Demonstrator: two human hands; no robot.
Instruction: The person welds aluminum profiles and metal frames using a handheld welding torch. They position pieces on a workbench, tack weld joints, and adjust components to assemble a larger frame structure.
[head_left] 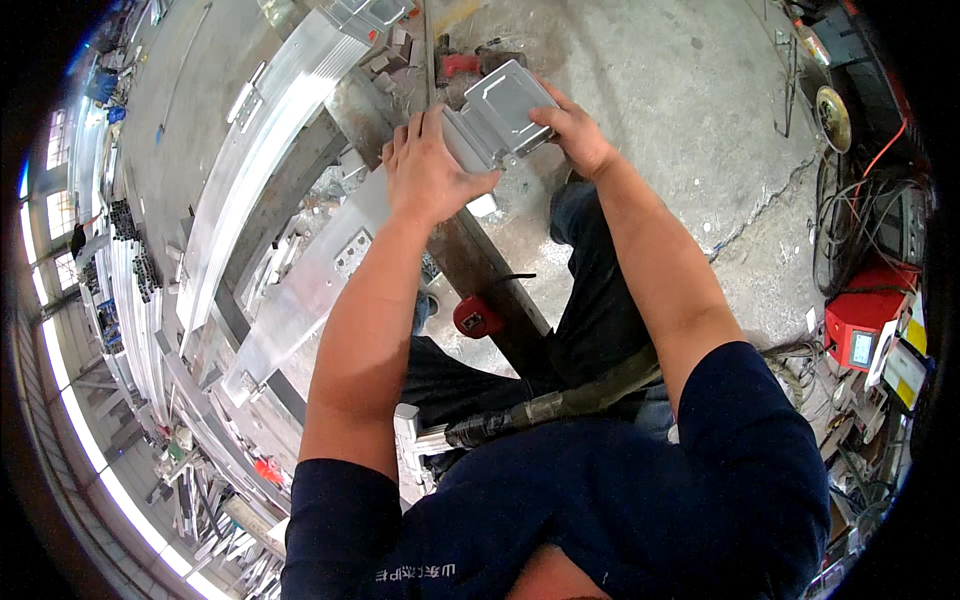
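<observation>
A long silver metal beam slants up from the lower left to the middle. My left hand grips its upper end from above, with the fingers over the far side and the thumb pointing right. At that end is a grey rectangular metal plate with a pale raised outline. My right hand pinches the plate's right edge, thumb on top and fingers mostly hidden beneath. Whether the plate is fixed to the beam or only touches it, I cannot tell. Below my hands, a red tape measure sits by a brown steel bar.
Another silver beam lies parallel on the left. A red power tool rests on the floor beyond my hands. On the right stand a red machine with a small screen and coiled cables. Metal profiles are stacked far left.
</observation>
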